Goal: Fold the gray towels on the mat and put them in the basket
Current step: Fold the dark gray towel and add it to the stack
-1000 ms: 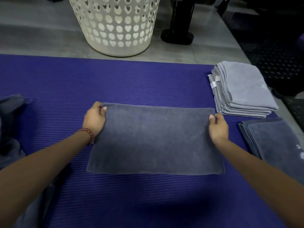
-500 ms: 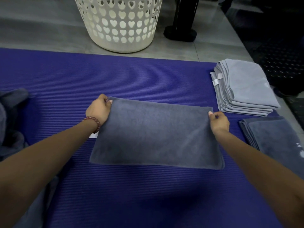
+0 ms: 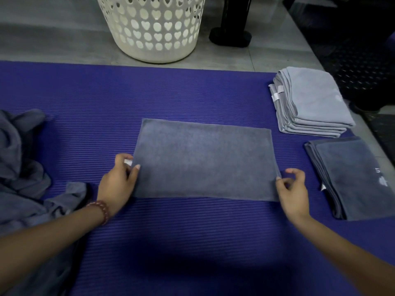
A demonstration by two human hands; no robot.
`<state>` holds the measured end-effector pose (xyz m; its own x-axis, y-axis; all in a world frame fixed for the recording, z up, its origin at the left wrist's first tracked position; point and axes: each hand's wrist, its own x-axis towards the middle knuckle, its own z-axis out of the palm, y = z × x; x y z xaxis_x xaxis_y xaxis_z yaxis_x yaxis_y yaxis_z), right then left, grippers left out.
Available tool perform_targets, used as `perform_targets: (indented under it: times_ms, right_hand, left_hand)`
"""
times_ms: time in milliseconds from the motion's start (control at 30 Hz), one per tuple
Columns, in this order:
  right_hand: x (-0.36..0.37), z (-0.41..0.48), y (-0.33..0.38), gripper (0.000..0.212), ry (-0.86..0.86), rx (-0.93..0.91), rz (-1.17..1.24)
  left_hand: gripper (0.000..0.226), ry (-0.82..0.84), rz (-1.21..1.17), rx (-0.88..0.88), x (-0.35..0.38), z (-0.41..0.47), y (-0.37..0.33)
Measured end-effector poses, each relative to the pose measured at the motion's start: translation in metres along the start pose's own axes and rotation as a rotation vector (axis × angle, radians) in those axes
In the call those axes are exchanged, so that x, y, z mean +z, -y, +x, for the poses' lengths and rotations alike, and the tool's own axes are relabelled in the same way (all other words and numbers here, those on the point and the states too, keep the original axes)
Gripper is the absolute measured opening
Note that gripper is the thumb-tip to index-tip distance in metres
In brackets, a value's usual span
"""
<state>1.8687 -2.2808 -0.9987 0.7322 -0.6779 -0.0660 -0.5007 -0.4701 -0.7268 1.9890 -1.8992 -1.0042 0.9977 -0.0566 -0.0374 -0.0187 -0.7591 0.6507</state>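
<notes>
Dark gray towel (image 3: 205, 161) lies flat at frame centre on the purple ribbed mat (image 3: 171, 92), folded to a rectangle with its long sides running left-right. Left hand (image 3: 118, 184) grips the towel's left edge near the lower left corner, thumb on top of the cloth and fingers curled around the edge. A small white tag (image 3: 128, 162) shows just beside those fingers. Red bead bracelet (image 3: 102, 207) on the left wrist. Right hand (image 3: 291, 191) pinches the towel's right edge near the lower right corner between thumb and forefinger, the other fingers loosely curled. Both forearms enter from the bottom corners of the frame.

White basket (image 3: 154, 28) with heart-shaped holes stands on the gray tile floor (image 3: 53, 35) at top centre, just past the mat's far edge; cannot tell what is inside. Stack of folded light gray towels (image 3: 310, 101) sits at the upper right of the mat, near the towel's far right corner. Folded dark gray towels (image 3: 350, 178) lie at right, just beside the right hand. Heap of unfolded gray towels (image 3: 19, 167) sits at the left edge of the frame, near the left forearm. Black stand base (image 3: 230, 35) on the floor, right of the basket.
</notes>
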Motion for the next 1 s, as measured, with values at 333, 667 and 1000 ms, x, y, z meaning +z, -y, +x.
perform_targets:
  times_ms: [333, 667, 1000]
  right_hand:
    - [-0.006, 0.013, -0.002, 0.042, 0.176, -0.360, -0.439]
    - [-0.039, -0.043, -0.045, 0.043, 0.251, -0.294, -0.460]
    - [-0.046, -0.056, -0.042, 0.059, 0.306, -0.198, -0.414]
  left_hand:
    - [0.034, 0.194, 0.271, 0.162, -0.011, -0.010, 0.002]
    - [0.048, 0.234, 0.433, 0.291, -0.016, -0.079, 0.022]
    - [0.051, 0.332, 0.642, 0.723, 0.001, -0.069, 0.045]
